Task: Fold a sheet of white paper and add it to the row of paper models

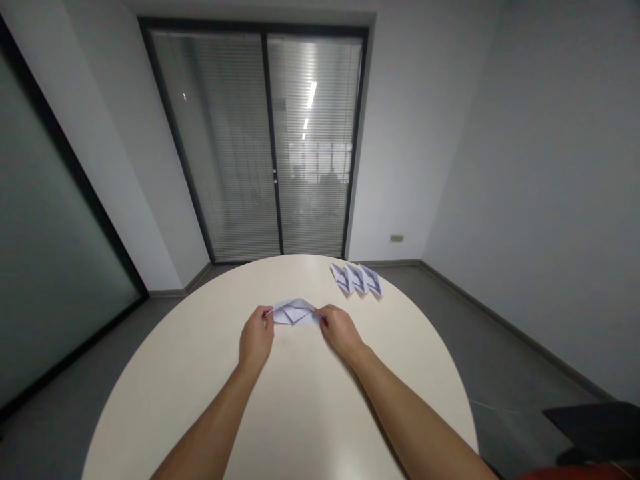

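Observation:
A folded white paper boat (294,311) lies between my two hands, low over the table, with a raised peak in its middle. My left hand (257,337) pinches its left end between thumb and fingers. At the opposite end, my right hand (341,327) is closed on the right tip of the paper. The fingertips partly cover both ends. Farther back to the right, three similar folded paper boats (356,279) rest side by side in a row.
The round cream table (300,400) extends under both forearms. Beyond it stand glass doors (273,147) with blinds. A dark chair (595,427) is at the lower right, and a wall outlet (397,238) sits low on the back wall.

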Tool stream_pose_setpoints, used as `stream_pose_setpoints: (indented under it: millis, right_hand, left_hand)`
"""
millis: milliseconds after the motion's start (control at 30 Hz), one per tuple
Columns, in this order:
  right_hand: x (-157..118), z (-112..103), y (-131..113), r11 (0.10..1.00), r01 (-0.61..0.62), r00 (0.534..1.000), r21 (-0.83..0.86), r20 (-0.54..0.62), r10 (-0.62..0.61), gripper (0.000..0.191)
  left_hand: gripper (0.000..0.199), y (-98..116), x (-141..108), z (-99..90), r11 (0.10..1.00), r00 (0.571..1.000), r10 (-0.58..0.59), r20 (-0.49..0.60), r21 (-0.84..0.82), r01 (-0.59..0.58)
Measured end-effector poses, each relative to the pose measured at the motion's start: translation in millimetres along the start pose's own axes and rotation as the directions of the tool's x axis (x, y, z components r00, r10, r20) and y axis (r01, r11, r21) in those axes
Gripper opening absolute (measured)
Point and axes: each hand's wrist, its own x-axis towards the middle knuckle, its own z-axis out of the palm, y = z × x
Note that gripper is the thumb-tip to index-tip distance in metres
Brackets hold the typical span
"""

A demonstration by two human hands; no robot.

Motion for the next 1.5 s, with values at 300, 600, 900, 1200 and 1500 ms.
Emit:
stream_pose_setpoints:
  millis: [300, 600, 900, 1200, 1500]
  right_hand:
    - [5, 6, 11, 0.946, -0.109, 0.987, 0.305, -0.079, 0.139, 0.024]
    - [12, 13, 20, 0.685, -0.094, 0.99, 0.722, -0.002, 0.138, 0.039]
    - [10, 2, 9, 0.359, -0.147, 0.986, 0.922, 0.107, 0.128, 0.043]
    - [15, 5, 16, 0.302, -0.074, 0.979, 0.95, 0.012, 0.202, 0.041]
    - [13, -5, 9, 0.186, -0.096, 0.965, 0.978, 0.045, 0.258, 0.043]
  left_hand:
    - [0.024, -1, 6, -10.7, 0.987, 0.992, -0.125, -0.01, 0.099, 0.125]
    - [0.023, -6, 7, -9.9, 0.991, 0.993, -0.116, 0.025, 0.066, 0.114]
    - [0.024, -14, 8, -5.7, 0.995, 0.996, 0.092, 0.018, 0.038, -0.093]
    - [0.024, 13, -6, -7.5, 0.884, 0.867, 0.435, 0.242, 0.068, -0.462]
    - [0.026, 13, -8, -10.6, 0.895, 0.858, 0.399, 0.323, 0.065, -0.441]
